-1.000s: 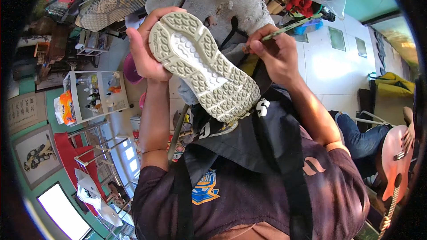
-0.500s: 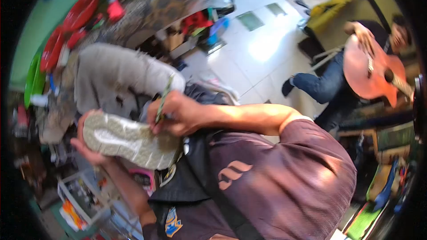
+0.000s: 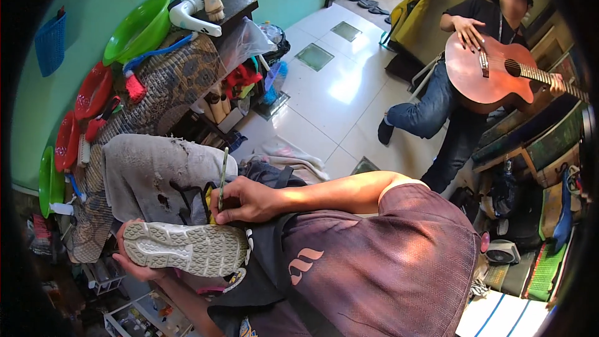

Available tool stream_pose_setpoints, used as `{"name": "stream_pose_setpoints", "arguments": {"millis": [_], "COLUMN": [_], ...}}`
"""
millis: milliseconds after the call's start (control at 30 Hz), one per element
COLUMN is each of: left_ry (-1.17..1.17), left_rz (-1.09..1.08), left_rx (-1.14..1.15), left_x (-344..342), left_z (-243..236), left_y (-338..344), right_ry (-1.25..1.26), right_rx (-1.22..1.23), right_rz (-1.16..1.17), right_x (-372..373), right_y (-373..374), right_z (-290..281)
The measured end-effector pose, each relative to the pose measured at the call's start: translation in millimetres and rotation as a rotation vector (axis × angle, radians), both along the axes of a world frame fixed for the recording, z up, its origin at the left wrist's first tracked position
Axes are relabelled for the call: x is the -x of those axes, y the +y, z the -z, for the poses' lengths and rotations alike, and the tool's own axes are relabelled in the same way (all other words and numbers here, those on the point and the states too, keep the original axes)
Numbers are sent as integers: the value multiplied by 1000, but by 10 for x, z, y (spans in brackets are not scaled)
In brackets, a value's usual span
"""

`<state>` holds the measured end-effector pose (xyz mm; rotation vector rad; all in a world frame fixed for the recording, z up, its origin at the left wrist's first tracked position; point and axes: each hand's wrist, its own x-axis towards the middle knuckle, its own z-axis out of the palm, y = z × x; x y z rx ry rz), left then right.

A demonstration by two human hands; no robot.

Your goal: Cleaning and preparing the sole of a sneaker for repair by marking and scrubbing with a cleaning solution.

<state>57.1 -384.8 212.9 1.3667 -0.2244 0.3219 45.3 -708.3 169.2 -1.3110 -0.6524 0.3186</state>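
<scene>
Moved since half a second ago: right hand point(image 3: 246, 201) has gone from over the sole's face to its upper edge in view; slim greenish tool point(image 3: 223, 171) stands more upright; shoe point(image 3: 187, 248) lies more level. Head swung too, so part of this is camera motion.
Red basins: two point(image 3: 93, 90), up and left of the left grip, along the wall side of the counter point(image 3: 187, 72).
Grey cloth: point(image 3: 140, 165), just beyond the left grip, draped over something rounded; probably the knee, likely as a guard against dirt.
Left hand: point(image 3: 136, 267), grip closed round the shoe's left end, fingers behind, thumb side low; forearm rises from the lower edge.
Shoe: runs rightward from the left grip, just below the right grip, sole up; presumably turned so the underside is in easy reach.
Tool: pinched in the right grip, upper end sticking up past the knuckles; can't tell if its lower end touches the shoe.
Right hand: grip closed on the tool, thumb low, pen-style, likely for fine control; forearm nearly level from the sleeve.
Co-worker: seated well right of the right grip, with a guitar point(image 3: 462, 68).
</scene>
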Motion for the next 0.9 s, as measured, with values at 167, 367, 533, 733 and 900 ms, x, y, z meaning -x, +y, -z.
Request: {"name": "stream_pose_setpoints", "arguments": {"millis": [167,367,533,733,900], "left_ry": [3,15,1,68,14], "left_rz": [-19,-15,2,-53,10], "left_rx": [4,5,-3,73,35], "left_x": [6,4,-11,-1,-1], "left_z": [19,16,45,54,45], "left_y": [18,1,40,40,21], "right_ry": [8,88,189,150,175], "right_rx": [-105,-207,-335,-261,-322], "right_rz": [38,11,-36,13,-22], "right_x": [68,56,76,45,47], "right_y": [25,56,76,102,114], "right_z": [-34,60,83,90,98]}}
